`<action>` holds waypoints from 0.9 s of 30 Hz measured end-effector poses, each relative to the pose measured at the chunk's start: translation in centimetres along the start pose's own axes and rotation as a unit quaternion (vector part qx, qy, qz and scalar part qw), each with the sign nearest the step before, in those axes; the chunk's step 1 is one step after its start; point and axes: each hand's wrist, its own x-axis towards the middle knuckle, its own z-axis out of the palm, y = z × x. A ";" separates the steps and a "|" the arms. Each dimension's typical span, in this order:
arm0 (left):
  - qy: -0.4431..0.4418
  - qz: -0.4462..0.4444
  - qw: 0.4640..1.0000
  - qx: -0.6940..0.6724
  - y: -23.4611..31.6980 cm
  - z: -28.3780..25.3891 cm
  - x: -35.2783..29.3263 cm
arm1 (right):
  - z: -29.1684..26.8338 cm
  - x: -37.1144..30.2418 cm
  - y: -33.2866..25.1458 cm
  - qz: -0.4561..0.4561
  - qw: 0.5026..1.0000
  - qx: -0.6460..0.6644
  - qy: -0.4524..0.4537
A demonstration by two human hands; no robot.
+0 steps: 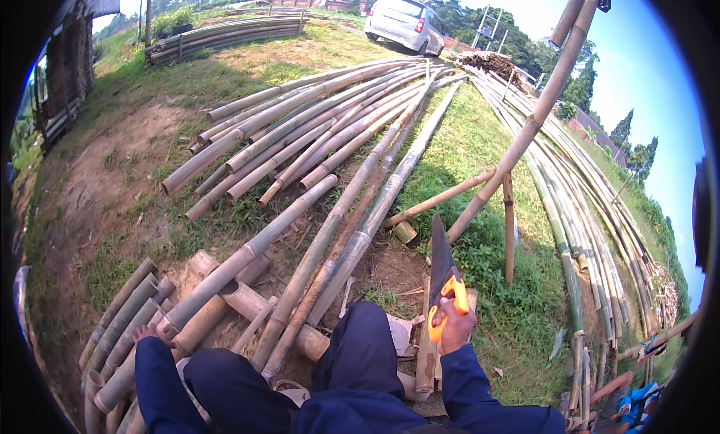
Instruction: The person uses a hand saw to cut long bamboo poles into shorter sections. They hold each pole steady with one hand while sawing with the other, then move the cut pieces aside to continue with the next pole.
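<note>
My right hand [456, 325] is closed around the orange handle of a hand saw [441, 258]. Its dark blade points up and away from me, beside a split piece of bamboo and apart from the long poles. On the left, my left hand [154, 334] grips a long bamboo pole [251, 248] near its close end; part of the fingers is hidden. That pole lies slantwise over thick bamboo logs [251, 300]. Between it and my right knee, more long poles [330, 239] run away from me.
Many bamboo poles [330, 127] lie fanned out on the grass ahead. Short bamboo pieces [120, 318] stand at the left. A slanted bamboo post [517, 145] with braces rises on the right, before another long pile [570, 217]. A silver car [401, 22] is parked far off.
</note>
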 end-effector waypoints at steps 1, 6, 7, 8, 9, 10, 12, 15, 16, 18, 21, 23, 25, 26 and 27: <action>0.003 0.003 1.000 -0.002 0.0 0.0 0.0 | 0.0 0.1 0.1 -0.001 1.000 -0.003 0.000; 0.108 0.038 0.990 -0.088 1.4 -0.1 -2.3 | -0.3 0.1 0.0 -0.006 1.000 -0.015 -0.004; 0.143 0.042 0.982 -0.121 1.3 0.5 -1.9 | -0.1 0.0 0.0 -0.006 1.000 -0.013 -0.004; 0.178 0.066 0.971 -0.148 0.8 1.2 -1.3 | 0.1 0.0 0.0 -0.005 1.000 -0.011 -0.005; 0.214 0.090 0.957 -0.175 0.0 2.1 -0.3 | 0.3 0.0 -0.1 -0.005 1.000 -0.009 -0.006; 0.245 0.121 0.941 -0.201 0.2 3.1 0.6 | -0.2 0.0 -0.2 -0.011 1.000 -0.013 -0.001; 0.406 0.205 0.867 -0.206 -0.5 4.5 1.4 | -0.3 0.1 0.0 -0.017 1.000 -0.011 -0.001; 0.349 0.226 0.833 -0.365 -2.2 5.8 0.7 | -0.1 0.4 0.7 -0.010 1.000 0.019 -0.005; 0.273 0.214 0.827 -0.443 -2.5 6.6 0.2 | -0.2 0.3 0.6 -0.011 1.000 0.020 -0.004; 0.245 0.131 0.910 -0.307 -3.0 8.3 -1.4 | -0.2 0.3 0.7 -0.011 1.000 0.022 -0.005; 0.274 0.085 0.907 -0.309 -1.8 11.2 -7.6 | 0.1 0.0 0.2 -0.001 1.000 0.017 -0.001; 0.282 0.083 0.889 -0.351 -0.8 12.2 -12.7 | 0.0 0.3 0.2 0.005 1.000 0.030 0.000; 0.364 0.099 0.859 -0.347 -1.4 15.5 -14.5 | 0.3 0.3 0.4 0.011 0.999 0.039 -0.004; 0.453 0.113 0.822 -0.325 -1.6 17.4 -14.8 | 1.1 0.4 0.8 0.017 0.999 0.047 -0.014; 0.539 0.122 0.781 -0.291 -2.0 19.3 -15.0 | 1.8 0.4 1.2 0.023 0.998 0.054 -0.024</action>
